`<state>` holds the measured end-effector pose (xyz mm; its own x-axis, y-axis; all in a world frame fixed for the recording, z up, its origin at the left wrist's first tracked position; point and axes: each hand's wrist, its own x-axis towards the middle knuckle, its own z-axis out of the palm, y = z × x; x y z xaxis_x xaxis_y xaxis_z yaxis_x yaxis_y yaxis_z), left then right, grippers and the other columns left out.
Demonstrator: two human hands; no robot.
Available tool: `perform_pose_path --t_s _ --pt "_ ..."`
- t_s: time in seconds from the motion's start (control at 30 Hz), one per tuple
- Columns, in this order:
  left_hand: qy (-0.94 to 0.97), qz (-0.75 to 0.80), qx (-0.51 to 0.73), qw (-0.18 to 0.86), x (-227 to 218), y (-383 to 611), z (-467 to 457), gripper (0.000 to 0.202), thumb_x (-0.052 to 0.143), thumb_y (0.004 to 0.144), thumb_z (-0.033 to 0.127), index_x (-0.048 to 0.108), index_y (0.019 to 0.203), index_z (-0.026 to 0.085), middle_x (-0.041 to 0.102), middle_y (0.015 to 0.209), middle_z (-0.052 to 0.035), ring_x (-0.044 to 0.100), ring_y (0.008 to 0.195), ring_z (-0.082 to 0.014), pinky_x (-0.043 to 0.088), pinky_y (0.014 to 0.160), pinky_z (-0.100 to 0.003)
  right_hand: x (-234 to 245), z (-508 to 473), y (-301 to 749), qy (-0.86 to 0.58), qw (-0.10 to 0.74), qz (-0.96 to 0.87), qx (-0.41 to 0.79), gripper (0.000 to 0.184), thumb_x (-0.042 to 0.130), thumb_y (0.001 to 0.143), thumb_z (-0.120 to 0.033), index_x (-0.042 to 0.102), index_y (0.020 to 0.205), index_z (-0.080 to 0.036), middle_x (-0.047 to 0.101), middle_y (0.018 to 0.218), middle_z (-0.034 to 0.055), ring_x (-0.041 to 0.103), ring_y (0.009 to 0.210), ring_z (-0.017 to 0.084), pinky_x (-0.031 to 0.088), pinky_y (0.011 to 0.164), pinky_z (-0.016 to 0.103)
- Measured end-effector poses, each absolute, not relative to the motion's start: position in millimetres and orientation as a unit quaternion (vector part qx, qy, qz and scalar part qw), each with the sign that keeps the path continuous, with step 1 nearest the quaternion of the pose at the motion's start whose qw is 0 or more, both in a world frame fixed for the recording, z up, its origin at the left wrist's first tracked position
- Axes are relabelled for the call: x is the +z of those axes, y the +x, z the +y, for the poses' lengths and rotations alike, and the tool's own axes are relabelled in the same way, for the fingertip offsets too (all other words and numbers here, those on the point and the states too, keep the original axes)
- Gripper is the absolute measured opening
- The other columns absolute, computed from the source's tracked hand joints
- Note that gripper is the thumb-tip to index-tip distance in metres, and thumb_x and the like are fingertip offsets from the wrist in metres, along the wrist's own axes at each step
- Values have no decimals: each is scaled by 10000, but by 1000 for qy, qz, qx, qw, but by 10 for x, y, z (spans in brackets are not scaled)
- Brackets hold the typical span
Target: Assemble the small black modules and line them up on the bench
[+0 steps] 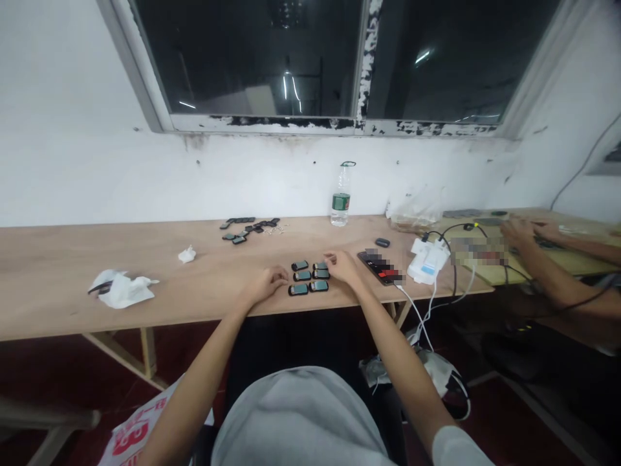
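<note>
**Six little gadgets lined up at the edge of the bench**

So here's my spot at the long wooden table (pixel 58 285). Right in front of me, close to the near edge, sit the little gadgets (pixel 309 277): small dark things with bluish-grey faces, lying flat in two columns of three, packed just beside each other.

My left hand (pixel 269 281) is resting on the tabletop just left of the block, fingers curled in loosely like a soft fist. Can't tell if there's anything tucked inside it. My right hand (pixel 342 265) is at the back right corner of the block, fingers bent downward with the tips at the rear gadget of the right column. Whether I've actually got it pinched or am only touching it, I honestly can't tell from this angle.

Other stuff around:
- a second heap of dark gadgets (pixel 247 228) further back, towards the wall
- a clear water bottle (pixel 341 197) with a green label, standing upright near the wall
- a phone (pixel 381 266) lying flat just right of my right hand, and a white charger block (pixel 427 262) with cables beyond it
- a small tissue (pixel 187 254) and a bigger crumpled white wad (pixel 121 288) off to the left

Another person's hand (pixel 517 233) is busy further along on the right, well apart from mine.
</note>
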<state>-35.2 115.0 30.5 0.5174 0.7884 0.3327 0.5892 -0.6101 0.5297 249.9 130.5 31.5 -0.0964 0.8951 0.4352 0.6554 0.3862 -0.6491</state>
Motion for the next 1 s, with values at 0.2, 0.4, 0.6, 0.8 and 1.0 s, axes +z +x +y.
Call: perform_pose_path --t_s 0.2,0.4,0.6,0.8,1.0 --pt "824 445 307 169 307 -376 1149 217 639 834 396 739 864 206 705 954 -77 645 712 -212 517 723 -335 404 1621 2062 -443 337 -808 194 289 622 819 -121 767 1064 -169 755 1114 121 712 1010 253 532 922 335" --pt "818 459 301 172 302 -419 1163 198 650 823 377 746 859 208 725 818 -67 649 693 -229 501 703 -335 463 1891 1923 -431 240 -840 224 68 743 720 -160 770 774 -192 778 805 45 688 717 197 516 724 257" --pt "801 473 331 160 363 -355 1106 213 677 804 396 737 850 197 733 851 -76 622 637 -204 489 664 -323 469 1845 1962 -419 285 -834 218 96 760 747 -238 719 785 -160 722 720 14 603 630 132 448 626 218" --pt "814 410 393 121 566 -277 965 261 646 870 424 722 989 204 714 988 -79 655 774 -207 527 734 -327 520 1553 1966 -397 431 -758 286 239 703 834 -337 737 968 -143 756 867 75 676 684 159 508 638 250" --pt "818 358 441 93 652 -188 857 243 622 924 394 727 1033 204 706 1095 -95 663 863 -202 551 814 -339 626 1198 1985 -370 458 -714 380 355 709 839 -446 760 1039 -157 772 942 100 706 678 182 553 613 280"
